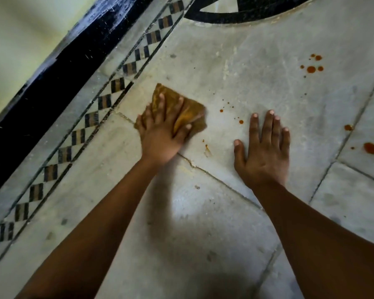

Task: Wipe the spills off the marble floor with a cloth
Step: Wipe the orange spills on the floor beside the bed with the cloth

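Left hand presses the crumpled ochre cloth flat-fingered onto the grey marble floor; right hand rests open, near orange-red spill droplets.

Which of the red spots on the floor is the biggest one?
The round spot at the far right edge, right of the right hand. It is wider than the drops in the upper cluster and the tiny specks beside the cloth.

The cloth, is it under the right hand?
No, the left hand presses the cloth, while the right hand lies flat on the marble floor beside it.
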Motion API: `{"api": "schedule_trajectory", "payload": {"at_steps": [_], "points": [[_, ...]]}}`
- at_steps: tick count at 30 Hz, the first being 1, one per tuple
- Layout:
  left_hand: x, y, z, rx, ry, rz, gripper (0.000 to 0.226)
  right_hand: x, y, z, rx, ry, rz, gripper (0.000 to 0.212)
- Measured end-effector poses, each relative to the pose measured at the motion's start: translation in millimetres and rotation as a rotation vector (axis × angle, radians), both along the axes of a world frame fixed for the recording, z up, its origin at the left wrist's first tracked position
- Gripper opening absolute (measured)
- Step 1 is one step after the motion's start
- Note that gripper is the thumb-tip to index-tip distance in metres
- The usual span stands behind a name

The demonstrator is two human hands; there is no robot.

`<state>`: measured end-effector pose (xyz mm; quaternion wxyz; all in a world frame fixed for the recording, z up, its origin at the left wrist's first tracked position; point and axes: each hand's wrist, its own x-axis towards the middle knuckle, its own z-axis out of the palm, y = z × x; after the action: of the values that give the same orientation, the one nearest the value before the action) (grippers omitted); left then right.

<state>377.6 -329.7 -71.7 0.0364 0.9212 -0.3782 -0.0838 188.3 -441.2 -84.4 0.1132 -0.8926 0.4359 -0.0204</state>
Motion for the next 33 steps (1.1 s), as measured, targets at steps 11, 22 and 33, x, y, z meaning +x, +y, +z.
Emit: {"api": "schedule_trajectory", "payload": {"at_steps": [11,22,33], "points": [[40.8,-64.3,-2.8,-0.052,0.036,0.203,0.065,1.5,0.9,2.7,0.011,0.012,-0.007,0.07],[67.7,-24.9,0.8,0.0,-0.027,0.233,0.067,2.2,-0.2,1.9,0.001,0.009,-0.021,0.07],[11.7,-38.9,4.2,-0.038,-0.09,-0.323,0.067,1.5,-0.8,0.1,-0.026,-0.027,-0.028,0.069]]}}
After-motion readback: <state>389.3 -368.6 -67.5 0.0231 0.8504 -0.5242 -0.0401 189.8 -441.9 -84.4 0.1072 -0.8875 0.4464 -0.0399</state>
